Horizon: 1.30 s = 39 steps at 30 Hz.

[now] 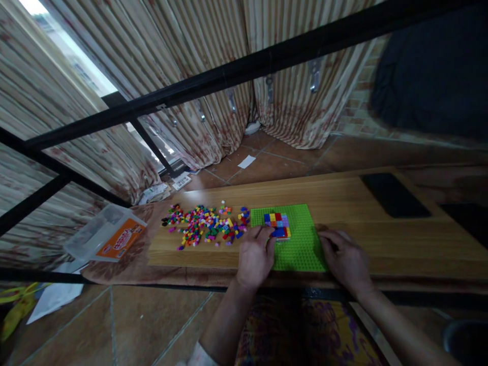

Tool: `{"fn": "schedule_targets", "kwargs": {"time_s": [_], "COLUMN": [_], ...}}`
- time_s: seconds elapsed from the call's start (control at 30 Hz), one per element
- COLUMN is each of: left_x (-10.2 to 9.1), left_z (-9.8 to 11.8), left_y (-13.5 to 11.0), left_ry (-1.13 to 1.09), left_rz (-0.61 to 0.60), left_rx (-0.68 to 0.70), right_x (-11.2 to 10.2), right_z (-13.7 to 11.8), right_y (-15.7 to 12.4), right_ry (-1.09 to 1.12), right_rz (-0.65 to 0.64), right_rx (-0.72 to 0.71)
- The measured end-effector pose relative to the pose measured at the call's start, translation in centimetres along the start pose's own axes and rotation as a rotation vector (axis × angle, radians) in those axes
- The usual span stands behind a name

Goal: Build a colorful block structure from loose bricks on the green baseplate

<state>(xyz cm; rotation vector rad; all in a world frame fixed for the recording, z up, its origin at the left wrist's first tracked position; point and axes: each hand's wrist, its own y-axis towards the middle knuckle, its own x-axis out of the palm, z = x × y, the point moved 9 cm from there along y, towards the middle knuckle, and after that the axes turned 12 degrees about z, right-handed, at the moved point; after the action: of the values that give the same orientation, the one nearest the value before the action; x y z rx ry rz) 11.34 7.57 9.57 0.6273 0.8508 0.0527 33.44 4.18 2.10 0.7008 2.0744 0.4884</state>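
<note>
The left hand (254,256) lies palm down on the wooden board (343,195), its fingers (263,235) loosely curled and spread over the left edge of the green baseplate (301,244). Its fingertips touch the small block of coloured bricks (278,224) built on the plate; whether a loose brick is pinched under them cannot be told, since the fingers hide that spot. The block, red, blue, yellow, orange and purple, sits just ahead of those fingertips, near the plate's upper left part.

The right hand (345,259) rests at the right edge of the baseplate, fingers bent and pressing down on the plate's rim and the board beside it, holding nothing that shows.

Just to the left of the left hand's fingers a scatter of loose bricks (206,226) in many colours spreads over the board, the nearest ones close to the knuckles. Well beyond the scatter, off the board's left end, lies a clear plastic box with an orange label (107,235). Far to the right of the right hand's fingers a dark flat rectangle (394,194) lies on the board
</note>
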Motion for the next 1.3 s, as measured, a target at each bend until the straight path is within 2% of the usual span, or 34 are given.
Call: {"fn": "schedule_targets", "kwargs": {"time_s": [0.1, 0.23, 0.43, 0.6, 0.67, 0.8, 0.9, 1.03, 1.13, 1.3], "left_x": [0.7, 1.5, 2.0, 1.6, 1.2, 0.4, 0.9, 1.7, 1.9, 2.2], "left_z": [1.1, 1.6, 1.1, 0.9, 0.5, 0.0, 0.3, 0.6, 0.7, 0.9], "left_y": [0.7, 1.1, 1.1, 0.9, 0.4, -1.1, -2.0, -2.2, -2.1, -2.1], "left_ry": [0.053, 0.112, 0.121, 0.083, 0.079, 0.108, 0.143, 0.206, 0.221, 0.224], "left_rz": [-0.019, -0.036, -0.019, 0.006, 0.034, 0.110, 0.093, 0.051, 0.038, 0.009], "left_rx": [0.077, 0.123, 0.097, 0.067, 0.032, -0.048, -0.061, -0.074, -0.080, -0.094], "right_x": [0.0, 0.0, 0.0, -0.1, -0.2, 0.2, 1.9, 4.2, 5.3, 6.2], "right_z": [0.0, -0.1, 0.0, 0.1, 0.6, 1.6, 0.3, -2.0, -3.4, -4.3], "right_y": [0.1, 0.1, 0.0, 0.1, 0.3, 0.7, 1.0, 1.0, 1.0, 1.1], "right_ry": [0.009, 0.012, 0.012, 0.042, 0.094, 0.326, 0.495, 0.599, 0.690, 0.799], "right_rz": [-0.009, -0.001, 0.010, -0.006, -0.006, 0.013, -0.049, -0.125, -0.142, -0.163], "right_rx": [0.011, 0.008, 0.018, 0.055, 0.136, 0.406, 0.539, 0.714, 0.801, 0.855]}}
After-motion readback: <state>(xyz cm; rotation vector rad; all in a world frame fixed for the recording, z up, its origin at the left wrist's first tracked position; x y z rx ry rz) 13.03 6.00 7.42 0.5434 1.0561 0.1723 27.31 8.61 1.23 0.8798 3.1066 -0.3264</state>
